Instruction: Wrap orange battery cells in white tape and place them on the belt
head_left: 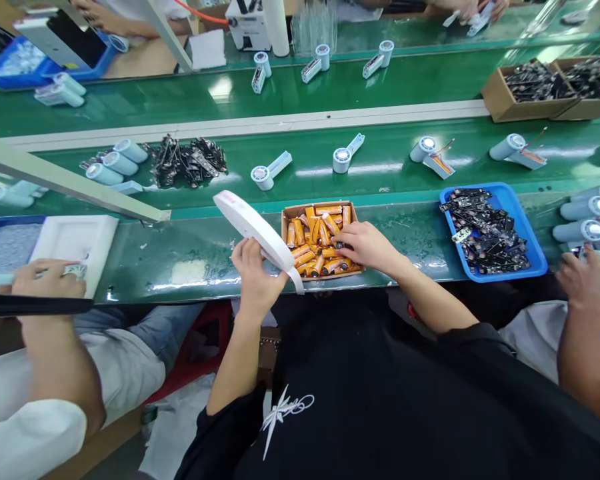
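A roll of white tape (253,227) is in my left hand (257,273), tilted on edge, its loose end hanging down near the front edge of the bench. Just right of it stands a small cardboard box (286,223) full of orange-wrapped cylindrical batteries (325,232). My right hand (367,245) reaches over the box's right side, fingers curled down and closed around a battery among the others. The fingertips partly hide that battery.
A blue tray (535,257) of black circuit parts lies to the right. Light-blue handheld fan bodies (263,177) stand along the green conveyor (310,150), with a heap of black parts (187,163) at left. Co-workers' hands (50,279) work on both sides and across. A metal post (75,180) slants at left.
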Available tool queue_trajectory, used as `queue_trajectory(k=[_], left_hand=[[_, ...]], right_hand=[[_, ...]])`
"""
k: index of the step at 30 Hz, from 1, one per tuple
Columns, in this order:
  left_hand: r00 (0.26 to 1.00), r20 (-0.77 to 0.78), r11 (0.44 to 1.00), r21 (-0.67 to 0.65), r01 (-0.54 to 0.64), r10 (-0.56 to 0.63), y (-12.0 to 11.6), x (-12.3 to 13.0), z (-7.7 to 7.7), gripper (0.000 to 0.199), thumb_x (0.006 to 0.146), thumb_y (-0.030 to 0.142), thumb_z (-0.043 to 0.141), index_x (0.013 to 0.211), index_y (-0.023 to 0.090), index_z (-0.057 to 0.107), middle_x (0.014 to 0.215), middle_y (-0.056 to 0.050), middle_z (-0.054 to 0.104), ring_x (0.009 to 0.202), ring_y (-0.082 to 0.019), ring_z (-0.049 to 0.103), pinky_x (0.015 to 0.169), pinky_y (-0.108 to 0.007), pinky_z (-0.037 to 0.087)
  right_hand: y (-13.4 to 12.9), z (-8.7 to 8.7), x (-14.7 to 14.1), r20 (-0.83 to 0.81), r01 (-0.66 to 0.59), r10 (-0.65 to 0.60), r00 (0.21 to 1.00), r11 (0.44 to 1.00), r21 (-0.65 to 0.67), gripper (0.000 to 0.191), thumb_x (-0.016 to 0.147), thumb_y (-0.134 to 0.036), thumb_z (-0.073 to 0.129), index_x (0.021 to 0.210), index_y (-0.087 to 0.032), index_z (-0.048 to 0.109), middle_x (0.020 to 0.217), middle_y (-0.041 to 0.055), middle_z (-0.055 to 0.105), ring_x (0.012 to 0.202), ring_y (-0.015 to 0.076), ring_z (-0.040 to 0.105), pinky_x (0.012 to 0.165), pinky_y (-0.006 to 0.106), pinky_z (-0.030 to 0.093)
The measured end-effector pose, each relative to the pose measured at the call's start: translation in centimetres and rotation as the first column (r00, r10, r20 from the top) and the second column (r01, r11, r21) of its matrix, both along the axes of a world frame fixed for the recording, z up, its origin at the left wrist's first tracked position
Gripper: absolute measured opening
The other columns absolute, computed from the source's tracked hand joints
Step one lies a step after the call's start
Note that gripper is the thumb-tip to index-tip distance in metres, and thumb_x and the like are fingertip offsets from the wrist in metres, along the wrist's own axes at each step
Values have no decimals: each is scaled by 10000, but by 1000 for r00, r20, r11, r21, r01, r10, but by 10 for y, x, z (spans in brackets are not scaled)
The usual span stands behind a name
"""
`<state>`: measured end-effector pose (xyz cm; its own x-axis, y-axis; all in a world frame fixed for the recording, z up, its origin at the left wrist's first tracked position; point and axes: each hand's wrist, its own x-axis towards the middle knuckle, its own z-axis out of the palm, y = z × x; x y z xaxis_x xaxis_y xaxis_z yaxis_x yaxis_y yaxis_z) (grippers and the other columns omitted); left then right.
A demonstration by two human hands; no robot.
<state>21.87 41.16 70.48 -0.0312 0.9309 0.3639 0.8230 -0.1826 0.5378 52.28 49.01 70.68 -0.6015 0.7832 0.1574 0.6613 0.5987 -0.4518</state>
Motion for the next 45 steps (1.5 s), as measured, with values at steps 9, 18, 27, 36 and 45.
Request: queue_trajectory(k=[9, 18, 27, 36, 45], left_hand=[[983, -139, 984, 114, 135, -118, -2, 7, -6, 875, 757, 245, 819, 1525, 202, 401, 1428, -172, 554, 1452, -419, 382, 1227, -627, 363], [988, -128, 983, 151, 105, -86, -4, 7, -7, 879, 760, 249, 811, 1531, 205, 391, 1426, -176, 554, 1454, -416, 385, 1220, -615, 376], [977, -191, 979, 156, 128, -97, -9, 12, 1, 811, 775, 215, 792, 1504, 177, 440, 1396, -181, 582, 1438, -432, 377, 1209, -622, 383], [931, -318, 974, 81, 213, -177, -22, 25, 20, 684, 773, 129, 748, 1427, 161, 547, 1355, -178, 624, 1400, -440, 358, 1113, -568, 476], [907, -321, 952, 49, 303, -272, -23, 32, 25, 660, 827, 144, 725, 1466, 191, 563, 1385, -160, 648, 1446, -406, 383, 1184, -575, 430]], right_hand=[[-2, 2, -5, -364, 38, -74, 928, 994, -103, 371, 960, -416, 724, 1287, -241, 727, 1270, 91, 763, 1219, 302, 686, 1091, 484, 514], [33, -1, -23, -56, 167, -169, 984, 985, -29, 328, 1045, -333, 578, 1294, -192, 738, 1231, 131, 735, 1114, 302, 645, 977, 434, 508], [41, -7, -19, -597, 59, -205, 775, 965, -255, 256, 904, -346, 767, 1120, -234, 685, 1122, 62, 766, 1015, 245, 710, 952, 435, 578], [-13, 43, -13, -909, 219, 75, 409, 960, 177, 263, 850, -265, 862, 1060, -292, 707, 1121, 28, 804, 1054, 252, 790, 923, 433, 688], [-19, 28, -11, -860, 260, -99, 500, 965, 40, 278, 765, -360, 922, 896, -314, 682, 1088, 27, 804, 1106, 315, 772, 1089, 613, 605]])
